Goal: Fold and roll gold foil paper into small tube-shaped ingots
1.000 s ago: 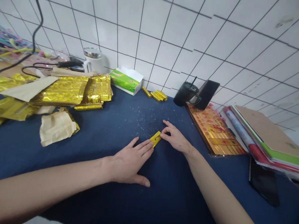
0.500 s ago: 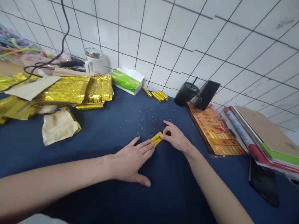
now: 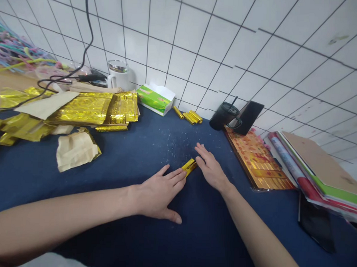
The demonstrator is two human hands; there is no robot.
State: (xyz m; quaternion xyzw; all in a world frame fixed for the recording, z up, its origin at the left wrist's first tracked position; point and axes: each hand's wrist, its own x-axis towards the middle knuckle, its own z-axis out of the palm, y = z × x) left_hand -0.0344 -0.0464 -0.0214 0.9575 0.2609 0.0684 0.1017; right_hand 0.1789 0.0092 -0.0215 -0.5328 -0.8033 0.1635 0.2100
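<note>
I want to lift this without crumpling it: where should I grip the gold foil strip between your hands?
Pinch the gold foil strip across its narrow middle, on its two long edges, coming from above on the far side. It lies flat and diagonal on the blue cloth, and the left hand's fingertips and the right hand crowd its ends, so the middle looks freest.

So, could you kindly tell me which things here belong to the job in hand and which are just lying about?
In use: left hand, right hand, folded gold foil strip, stacked gold foil sheets.
Lying about: white mug, green tissue box, black tumbler.
</note>
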